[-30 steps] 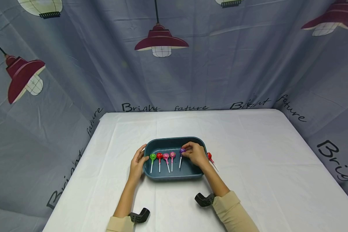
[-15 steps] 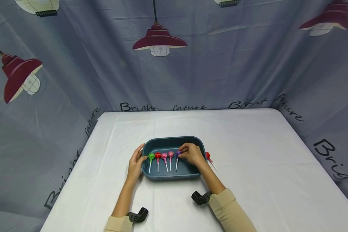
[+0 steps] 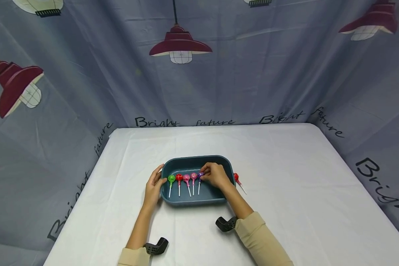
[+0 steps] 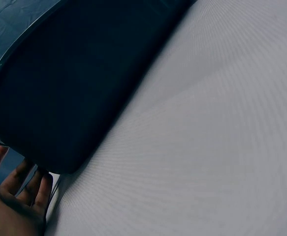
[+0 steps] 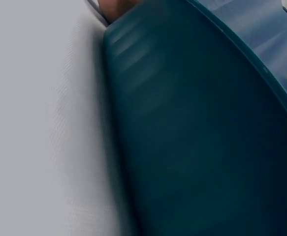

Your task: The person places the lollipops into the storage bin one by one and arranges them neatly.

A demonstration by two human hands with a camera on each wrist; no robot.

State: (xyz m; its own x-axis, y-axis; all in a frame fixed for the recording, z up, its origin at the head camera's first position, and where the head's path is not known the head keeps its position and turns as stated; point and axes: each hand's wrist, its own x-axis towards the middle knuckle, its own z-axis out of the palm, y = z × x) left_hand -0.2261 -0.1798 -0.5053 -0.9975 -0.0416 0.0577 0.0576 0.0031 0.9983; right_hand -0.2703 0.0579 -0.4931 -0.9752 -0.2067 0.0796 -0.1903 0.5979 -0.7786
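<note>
A dark teal tray [image 3: 194,203] stands on the white-covered table. My left hand [image 3: 152,189] grips its left end, thumb at the rim and fingers along the outer wall; the left wrist view shows these fingers [image 4: 22,184] against that wall. Inside, a green lollipop [image 3: 171,178], a red lollipop [image 3: 179,177] and two pink lollipops [image 3: 187,178] lie in a row, sticks toward me. At the row's right end, my right hand [image 3: 217,176] pinches a purple lollipop [image 3: 200,177] by its head. The tray wall hides the lollipops from both wrist views.
Another red lollipop [image 3: 237,178] lies on the white tablecloth [image 3: 286,177], just outside the tray's right end. Grey curtains [image 3: 246,74] printed with lamps and lettering surround the table's back and sides.
My right hand has moved left inside the tray with the purple lollipop, bringing it close beside the nearer pink one. The left hand keeps its grip on the tray.
</note>
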